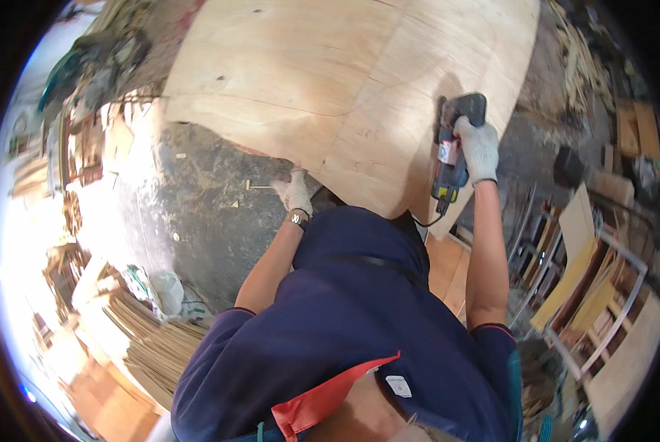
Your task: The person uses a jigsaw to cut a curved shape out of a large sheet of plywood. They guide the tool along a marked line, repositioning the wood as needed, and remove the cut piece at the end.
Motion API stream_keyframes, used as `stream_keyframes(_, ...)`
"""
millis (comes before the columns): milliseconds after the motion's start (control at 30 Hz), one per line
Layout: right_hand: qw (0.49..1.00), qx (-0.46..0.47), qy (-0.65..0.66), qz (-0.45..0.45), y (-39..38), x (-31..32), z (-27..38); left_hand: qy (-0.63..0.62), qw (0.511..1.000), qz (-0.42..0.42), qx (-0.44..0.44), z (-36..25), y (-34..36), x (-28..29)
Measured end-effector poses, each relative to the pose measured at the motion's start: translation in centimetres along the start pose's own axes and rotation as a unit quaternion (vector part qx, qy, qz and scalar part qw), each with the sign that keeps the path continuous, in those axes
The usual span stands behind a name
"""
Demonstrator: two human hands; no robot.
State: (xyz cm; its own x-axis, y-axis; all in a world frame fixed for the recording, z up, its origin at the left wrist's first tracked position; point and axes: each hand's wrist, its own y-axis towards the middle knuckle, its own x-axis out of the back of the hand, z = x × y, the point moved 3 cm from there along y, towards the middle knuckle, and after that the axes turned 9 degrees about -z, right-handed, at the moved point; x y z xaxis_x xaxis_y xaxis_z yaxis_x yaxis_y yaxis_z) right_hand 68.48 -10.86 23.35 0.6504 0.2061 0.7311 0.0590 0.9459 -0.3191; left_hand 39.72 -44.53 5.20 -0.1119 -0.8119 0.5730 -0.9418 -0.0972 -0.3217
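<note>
My right hand [479,151], in a white knit glove, is closed around the handle of a corded power tool [448,166]. The tool has a black, grey and blue body with a yellow patch, and rests on the right part of a large pale plywood sheet [293,66]. Its exact kind and its underside are hidden from me. At the sheet's near left edge my left hand [295,193], also gloved, grips the wood; the thumb side is slightly blurred. A wristwatch [298,219] is on that wrist. The tool's black cord [437,219] runs back toward my waist.
Below the sheet lies a dark, stained floor [205,214] with wood scraps. A stack of thin wooden strips [149,331] and a white sack [166,293] are at the left. To the right, boards lean in a metal frame [617,324], near a brown box [636,129].
</note>
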Motion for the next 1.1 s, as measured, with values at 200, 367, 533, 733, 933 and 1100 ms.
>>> stream_keyframes(200,0.978,-0.032,0.195,0.064,0.3,-1.9,-1.2,-0.241,0.905,0.301,0.180,2.2,-1.2,-4.7)
stream_keyframes(367,0.973,-0.037,0.220,0.066,1.4,-1.1,-2.8,-0.344,0.847,0.313,0.259,0.6,-4.9,-6.7)
stream_keyframes(533,0.983,0.018,0.182,0.034,2.3,-0.8,-2.1,-0.336,0.851,0.307,0.261,0.5,-4.2,-7.9)
stream_keyframes(733,0.990,0.006,0.140,0.011,0.2,-1.0,-3.5,-0.394,0.797,0.380,0.255,1.4,-3.2,-6.9)
stream_keyframes(933,0.997,-0.016,0.065,-0.033,-9.8,-1.4,-3.1,-0.341,0.802,0.404,0.278,5.1,-1.2,0.3)
stream_keyframes(1100,0.983,-0.128,0.129,-0.037,-17.0,-4.8,-7.7,-0.234,0.851,0.364,0.298,7.1,-0.5,7.5)
